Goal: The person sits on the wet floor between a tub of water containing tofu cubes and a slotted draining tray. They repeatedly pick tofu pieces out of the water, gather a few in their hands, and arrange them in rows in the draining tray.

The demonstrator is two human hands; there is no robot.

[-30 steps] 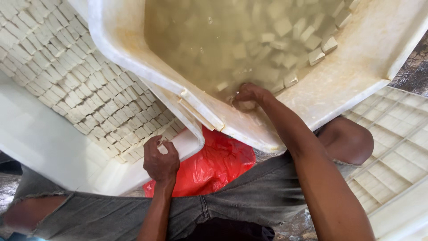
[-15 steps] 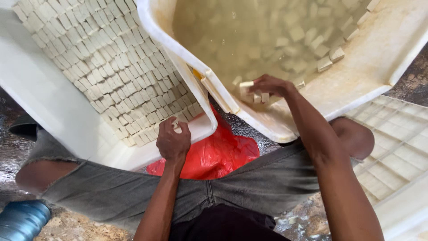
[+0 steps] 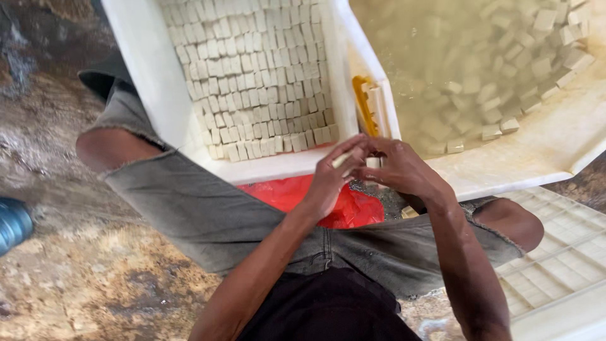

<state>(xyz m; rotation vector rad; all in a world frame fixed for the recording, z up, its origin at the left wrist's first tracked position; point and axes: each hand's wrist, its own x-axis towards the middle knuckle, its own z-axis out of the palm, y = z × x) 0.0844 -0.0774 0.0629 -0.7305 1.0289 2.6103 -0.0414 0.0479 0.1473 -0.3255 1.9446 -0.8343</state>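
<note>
Both hands, left [image 3: 330,180] and right [image 3: 398,169], pinch one pale block [image 3: 343,160] (two tubs nearby)

Soft, even daylight over my work — no hard shadows, slight motion blur, mild glare on the cloudy water [image 3: 480,69].

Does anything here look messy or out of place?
Mostly tidy: the left tray holds pale blocks in neat rows. The odd spots are a yellow stain on the wall of the right tub, and the blocks in its cloudy liquid lying scattered and tilted.
</note>
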